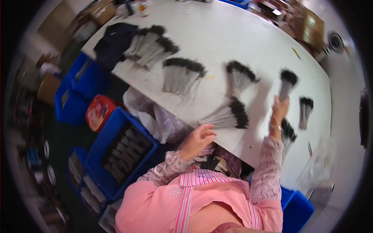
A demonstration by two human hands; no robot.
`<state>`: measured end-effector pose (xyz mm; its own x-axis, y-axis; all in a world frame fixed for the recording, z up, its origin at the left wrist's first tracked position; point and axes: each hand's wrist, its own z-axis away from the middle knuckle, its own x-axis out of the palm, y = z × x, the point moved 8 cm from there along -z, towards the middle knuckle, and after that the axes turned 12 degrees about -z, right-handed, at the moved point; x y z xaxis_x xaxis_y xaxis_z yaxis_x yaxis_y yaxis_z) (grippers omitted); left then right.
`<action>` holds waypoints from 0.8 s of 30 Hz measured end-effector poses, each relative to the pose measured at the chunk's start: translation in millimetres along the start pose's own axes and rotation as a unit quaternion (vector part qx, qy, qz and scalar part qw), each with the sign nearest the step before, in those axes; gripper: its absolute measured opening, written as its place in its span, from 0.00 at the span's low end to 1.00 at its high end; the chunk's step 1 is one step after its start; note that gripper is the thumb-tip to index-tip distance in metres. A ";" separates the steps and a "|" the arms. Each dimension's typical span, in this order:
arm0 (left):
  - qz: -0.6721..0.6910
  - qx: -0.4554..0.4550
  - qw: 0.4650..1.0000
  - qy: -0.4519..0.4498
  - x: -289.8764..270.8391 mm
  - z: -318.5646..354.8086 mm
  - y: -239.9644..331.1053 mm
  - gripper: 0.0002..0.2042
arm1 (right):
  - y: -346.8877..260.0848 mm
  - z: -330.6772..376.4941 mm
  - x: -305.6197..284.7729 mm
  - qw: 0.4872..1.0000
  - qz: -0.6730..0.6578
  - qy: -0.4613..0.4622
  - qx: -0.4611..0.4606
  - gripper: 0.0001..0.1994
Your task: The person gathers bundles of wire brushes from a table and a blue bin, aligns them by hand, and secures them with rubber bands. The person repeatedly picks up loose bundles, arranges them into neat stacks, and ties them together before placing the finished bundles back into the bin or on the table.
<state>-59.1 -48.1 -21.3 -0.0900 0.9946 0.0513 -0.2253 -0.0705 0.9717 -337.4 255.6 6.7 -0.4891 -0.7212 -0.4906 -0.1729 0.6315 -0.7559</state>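
Note:
My right hand (280,110) is raised over the white table (233,35) and grips a bundle of grey sticks with black tips (287,83), black end up. My left hand (200,138) rests at the table's near edge with fingers curled, touching the grey end of a fanned bundle (229,115). More fanned bundles lie in a row: one at the middle (182,73), one to its right (239,74), a small one at the far right (305,108), and another just under my right wrist (288,132).
A big heap of bundles (151,44) lies on a dark cloth (112,42) at the table's left end. Blue crates (120,155) with packed bundles stand below the table, beside a clear plastic bag (155,116) and a red round thing (99,112). Cardboard boxes (311,27) stand behind.

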 end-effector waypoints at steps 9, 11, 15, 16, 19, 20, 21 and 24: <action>-0.007 -0.014 0.999 0.038 -9.1 16.6 -1.1 0.17 | -12.3 25.7 31.1 0.967 0.238 -0.087 -0.025 0.27; -0.003 -0.004 0.999 0.052 -14.7 14.0 7.8 0.16 | -20.0 23.8 13.5 0.990 0.128 -0.060 -0.022 0.22; -0.022 0.013 0.995 0.100 -30.8 7.6 14.6 0.14 | -56.5 33.5 -48.5 0.987 -0.150 0.047 -0.028 0.11; -0.012 0.023 0.992 0.123 -33.7 3.8 14.8 0.13 | -80.0 38.9 -67.0 0.974 -0.213 0.069 -0.045 0.09; -0.013 0.034 0.987 0.157 -51.9 2.1 13.6 0.12 | -165.8 60.3 -137.8 0.852 -0.456 0.132 -0.220 0.07; -0.009 0.043 0.987 0.157 -55.1 2.7 14.5 0.12 | -203.1 79.8 -173.3 0.832 -0.406 0.172 -0.336 0.12; -0.009 0.037 0.989 0.145 -51.3 -1.3 16.1 0.12 | -224.9 100.6 -210.7 0.794 -0.418 0.189 -0.399 0.18; -0.005 0.021 0.990 0.142 -43.8 -6.9 4.5 0.13 | -285.5 156.8 -276.2 0.647 -0.482 0.141 -0.574 0.30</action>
<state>-62.9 -92.5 -20.7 -0.3590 0.9331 -0.0205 -0.1885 -0.0510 0.9807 -18.9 229.8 290.0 0.2117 -0.9589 0.1891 -0.9551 -0.1619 0.2480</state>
